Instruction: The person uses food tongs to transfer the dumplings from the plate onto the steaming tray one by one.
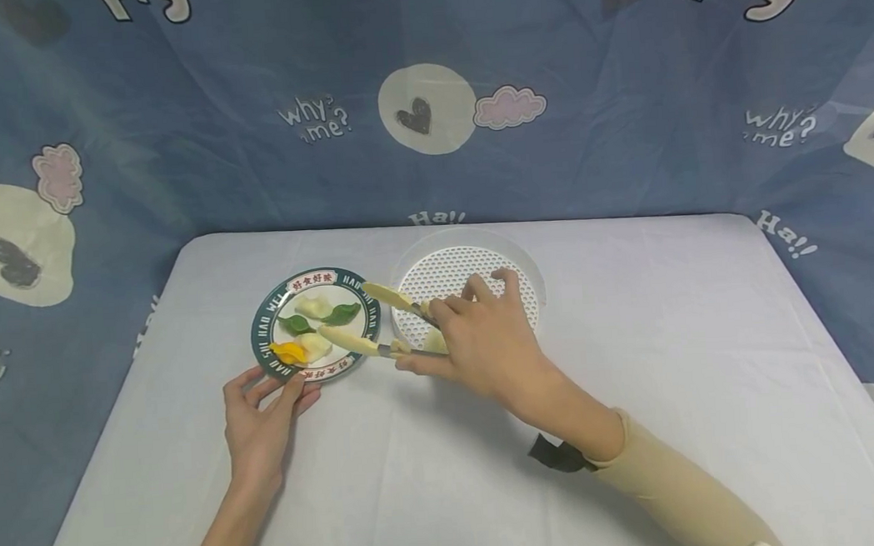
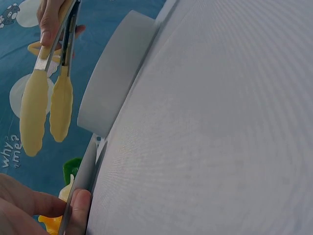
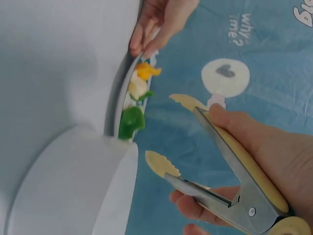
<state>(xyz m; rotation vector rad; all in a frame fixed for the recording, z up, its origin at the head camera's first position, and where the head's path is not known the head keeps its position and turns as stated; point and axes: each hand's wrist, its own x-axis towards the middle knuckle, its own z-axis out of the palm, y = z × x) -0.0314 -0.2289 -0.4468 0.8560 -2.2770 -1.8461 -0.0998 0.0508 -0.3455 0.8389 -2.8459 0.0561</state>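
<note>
My left hand (image 1: 259, 430) pinches the near rim of a round white plate (image 1: 259, 317) with a lettered green border; in the left wrist view, thumb and fingers lie on either side of the rim. The plate bears two pale dumpling-like pieces (image 1: 313, 306), two green ones (image 1: 343, 314) and an orange-yellow one (image 1: 288, 352). A pair of tongs (image 3: 222, 139) with cream tips is held in my right hand (image 1: 490, 345). Their tips stand spread apart with nothing between them, reaching over the plate's right side in the head view.
Right of the plate stands a round white basket (image 1: 531, 280) with a perforated base, partly behind my right hand. A pale lump (image 1: 434, 341) shows in it beside the tongs. The table has a white cloth (image 1: 651, 335); a blue printed curtain (image 1: 588, 155) hangs behind.
</note>
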